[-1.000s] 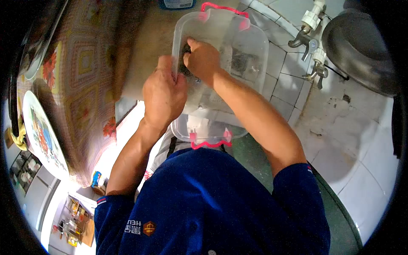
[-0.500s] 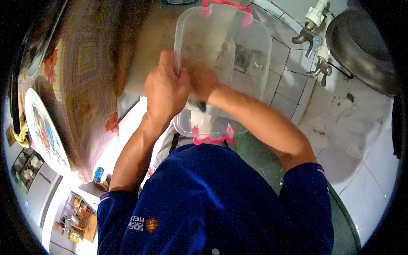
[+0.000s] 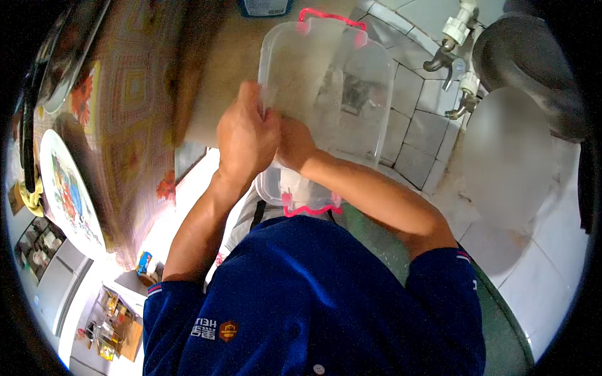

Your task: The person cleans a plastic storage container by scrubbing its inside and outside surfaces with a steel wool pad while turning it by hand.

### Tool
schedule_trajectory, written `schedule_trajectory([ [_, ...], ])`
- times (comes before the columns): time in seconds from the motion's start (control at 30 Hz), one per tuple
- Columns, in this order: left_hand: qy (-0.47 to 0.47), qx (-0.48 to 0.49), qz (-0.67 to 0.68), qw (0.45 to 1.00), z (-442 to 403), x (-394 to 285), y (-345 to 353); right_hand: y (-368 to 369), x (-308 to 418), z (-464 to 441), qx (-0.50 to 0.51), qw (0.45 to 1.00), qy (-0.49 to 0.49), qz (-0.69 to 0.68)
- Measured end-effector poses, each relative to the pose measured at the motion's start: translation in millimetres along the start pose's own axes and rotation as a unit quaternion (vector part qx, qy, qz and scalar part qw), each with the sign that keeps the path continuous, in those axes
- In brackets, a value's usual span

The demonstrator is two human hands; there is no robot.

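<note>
A clear plastic storage container (image 3: pixel 307 69) with red clip handles at its two short ends is held up before my body. I cannot tell whether it is the box or only its lid. My left hand (image 3: pixel 248 135) is closed around its left edge, the thumb pointing up along the rim. Close against it, my right hand (image 3: pixel 293 141) reaches across the container from the right. The right fingers are hidden behind the left hand, and so is anything they hold.
Two metal taps (image 3: pixel 444 62) stick out from the tiled wall at the right, below a dark round pan (image 3: pixel 527 56). To the left are a patterned cloth (image 3: pixel 132 144) and a plate with a printed picture (image 3: pixel 66 188). A blue-edged tub (image 3: pixel 266 6) shows at the top.
My right hand was blurred by motion and is now sharper, with its forearm a little lower. A dark thing under the right wrist no longer shows. The view has shifted slightly.
</note>
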State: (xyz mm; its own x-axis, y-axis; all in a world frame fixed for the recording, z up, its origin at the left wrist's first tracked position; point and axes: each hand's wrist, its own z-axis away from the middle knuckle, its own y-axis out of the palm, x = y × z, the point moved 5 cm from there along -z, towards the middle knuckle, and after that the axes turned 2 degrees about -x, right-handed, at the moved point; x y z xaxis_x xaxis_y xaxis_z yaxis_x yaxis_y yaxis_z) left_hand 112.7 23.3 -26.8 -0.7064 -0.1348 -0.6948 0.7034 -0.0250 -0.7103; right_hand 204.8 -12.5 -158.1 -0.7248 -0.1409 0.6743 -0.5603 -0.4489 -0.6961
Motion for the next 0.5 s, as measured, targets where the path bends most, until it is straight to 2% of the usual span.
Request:
schedule_trajectory([
  [0.03,-0.004,0.006,-0.003,1.000,0.9,-0.4,-0.5,-9.4,7.5,-5.5,-0.007,0.999,-0.038,0.004],
  [0.13,-0.011,0.005,-0.008,1.000,3.9,2.7,-2.1,-45.3,23.2,-12.5,-0.032,0.996,-0.020,0.082],
  [0.27,-0.015,0.000,-0.005,1.000,2.2,-3.5,-6.9,-119.6,42.2,0.9,-0.088,0.992,-0.055,0.067],
  [0.4,-0.010,-0.007,0.013,1.000,2.8,-7.0,-11.2,-204.1,46.2,40.2,-0.275,0.959,-0.011,-0.067],
  [0.47,-0.045,0.026,-0.009,0.999,1.7,-3.3,-9.1,-225.4,17.8,61.1,-0.343,0.925,0.053,-0.154],
  [0.5,-0.043,0.022,-0.010,0.999,2.5,-2.2,-10.6,-234.8,12.5,67.9,-0.344,0.925,0.049,-0.155],
])
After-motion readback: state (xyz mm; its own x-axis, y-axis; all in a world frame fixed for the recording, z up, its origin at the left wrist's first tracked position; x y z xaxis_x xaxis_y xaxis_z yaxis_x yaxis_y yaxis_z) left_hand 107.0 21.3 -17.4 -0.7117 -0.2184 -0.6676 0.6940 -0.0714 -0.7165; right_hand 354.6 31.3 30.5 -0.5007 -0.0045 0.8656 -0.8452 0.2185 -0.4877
